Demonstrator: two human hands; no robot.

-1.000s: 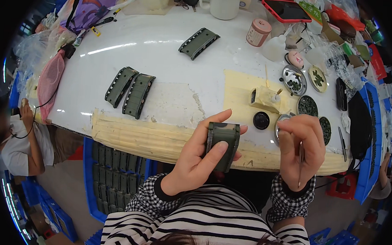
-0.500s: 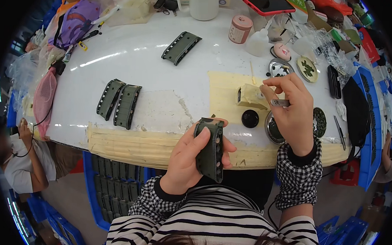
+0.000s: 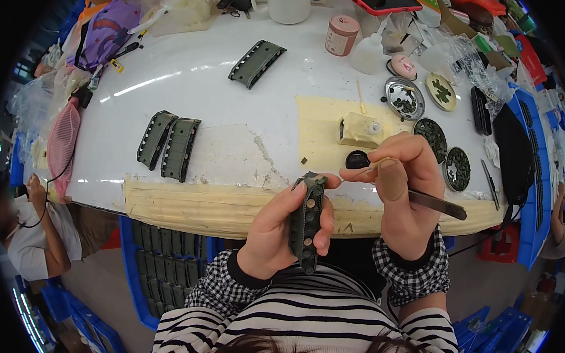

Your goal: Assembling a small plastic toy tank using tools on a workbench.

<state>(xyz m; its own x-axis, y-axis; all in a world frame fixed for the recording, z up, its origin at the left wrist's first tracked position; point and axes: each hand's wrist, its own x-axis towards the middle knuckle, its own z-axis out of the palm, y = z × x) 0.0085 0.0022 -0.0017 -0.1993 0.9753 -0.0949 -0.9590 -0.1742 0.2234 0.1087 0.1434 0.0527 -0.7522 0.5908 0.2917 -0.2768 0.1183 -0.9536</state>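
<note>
My left hand (image 3: 281, 224) grips a dark green plastic model part (image 3: 308, 231), a long piece with a row of round discs along its upturned side. Close to its far end, my right hand (image 3: 409, 194) pinches a thin pale stick (image 3: 358, 172), its tip pointing toward the part. I cannot tell whether the tip touches it. Metal tweezers (image 3: 442, 205) lie tucked in the same hand, their end sticking out to the right. Beyond that hand sit a tape-wrapped block (image 3: 354, 130) with a small white-topped opening and a round black cap (image 3: 357, 159).
Similar green parts (image 3: 258, 63) (image 3: 180, 150) lie left and farther back. Dishes of small green pieces (image 3: 457, 169) (image 3: 404, 98) stand at right, near a black pen (image 3: 490, 184). A pink tin (image 3: 342, 35) is behind. A blue crate (image 3: 127, 264) of green parts sits below the table edge.
My right hand has moved left and nearer, from the tape-wrapped block to the green part. My left hand has turned the part so its row of discs faces up more.
</note>
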